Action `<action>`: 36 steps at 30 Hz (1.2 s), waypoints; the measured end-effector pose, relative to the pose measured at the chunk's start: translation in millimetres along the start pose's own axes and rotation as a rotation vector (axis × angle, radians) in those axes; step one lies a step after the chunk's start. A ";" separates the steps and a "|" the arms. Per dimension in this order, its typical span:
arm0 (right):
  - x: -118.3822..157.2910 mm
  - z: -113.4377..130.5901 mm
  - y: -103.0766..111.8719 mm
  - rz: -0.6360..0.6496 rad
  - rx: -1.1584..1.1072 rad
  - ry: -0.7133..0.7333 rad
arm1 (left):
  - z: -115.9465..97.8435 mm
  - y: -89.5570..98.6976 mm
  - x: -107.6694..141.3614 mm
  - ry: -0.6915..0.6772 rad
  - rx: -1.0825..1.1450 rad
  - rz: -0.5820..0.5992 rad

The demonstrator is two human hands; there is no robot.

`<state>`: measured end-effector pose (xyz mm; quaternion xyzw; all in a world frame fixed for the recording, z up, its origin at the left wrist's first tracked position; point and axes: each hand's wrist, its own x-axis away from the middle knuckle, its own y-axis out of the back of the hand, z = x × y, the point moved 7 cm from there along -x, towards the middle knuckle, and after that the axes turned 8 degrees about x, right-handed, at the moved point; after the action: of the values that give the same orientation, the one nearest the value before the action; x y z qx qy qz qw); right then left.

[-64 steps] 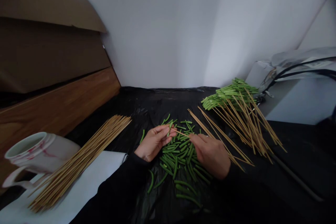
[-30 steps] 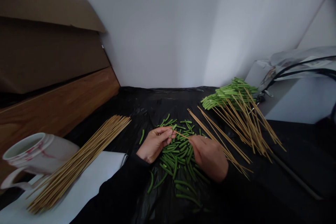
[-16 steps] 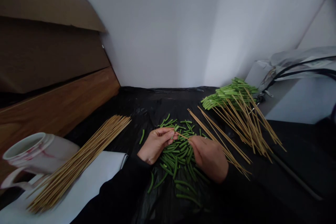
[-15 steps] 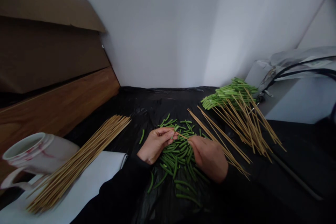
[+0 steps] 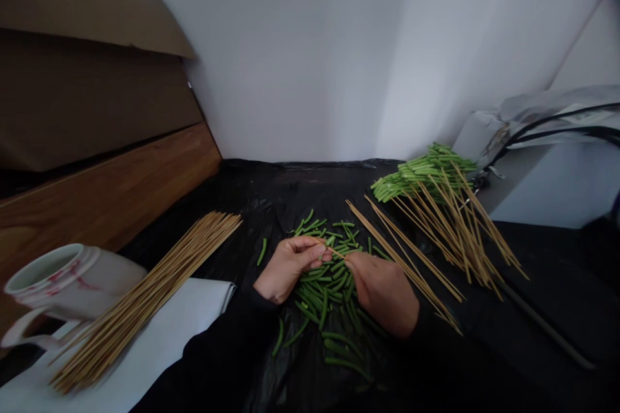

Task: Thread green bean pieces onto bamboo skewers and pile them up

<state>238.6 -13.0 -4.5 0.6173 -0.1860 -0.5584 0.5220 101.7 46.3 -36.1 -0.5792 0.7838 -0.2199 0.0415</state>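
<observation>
My left hand (image 5: 287,269) pinches a short green garlic scape piece (image 5: 330,242) between thumb and fingertips. A thin bamboo skewer (image 5: 336,252) runs from my right hand (image 5: 387,290) to that piece, its tip reaching the left fingertips. The right fingers are closed round the skewer, and its rear end is hidden. Beneath both hands lies a loose pile of cut garlic scapes (image 5: 317,297), straight and curved. At the back right, skewered garlic scapes (image 5: 426,171) are stacked with their bare bamboo ends (image 5: 460,232) pointing toward me.
Several loose skewers (image 5: 411,264) lie right of the pile. On the left, a bundle of skewers (image 5: 150,297) rests over white paper (image 5: 194,310) beside a patterned mug (image 5: 82,277). Black plastic sheeting (image 5: 300,184) covers the table. A cardboard box (image 5: 92,97) and cables (image 5: 557,132) flank it.
The skewer tip now shows past the piece at my left fingertips, and the piece sits at a different angle. My right hand has shifted slightly left.
</observation>
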 end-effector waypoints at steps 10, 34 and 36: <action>-3.5 3.5 2.2 0.009 -0.101 -0.009 | 2.8 -0.6 -1.0 -0.014 -0.090 0.058; -5.8 -25.5 21.4 -0.175 0.065 -0.103 | -19.8 4.6 -2.1 -0.207 -0.349 -0.021; -6.3 -37.4 26.1 -0.225 0.131 -0.128 | -31.4 3.7 -1.0 -0.276 -0.494 -0.033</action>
<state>278.9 -1.6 14.6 0.6303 -0.1847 -0.6381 0.4018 88.7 57.4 -9.4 -0.6090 0.7910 0.0584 0.0019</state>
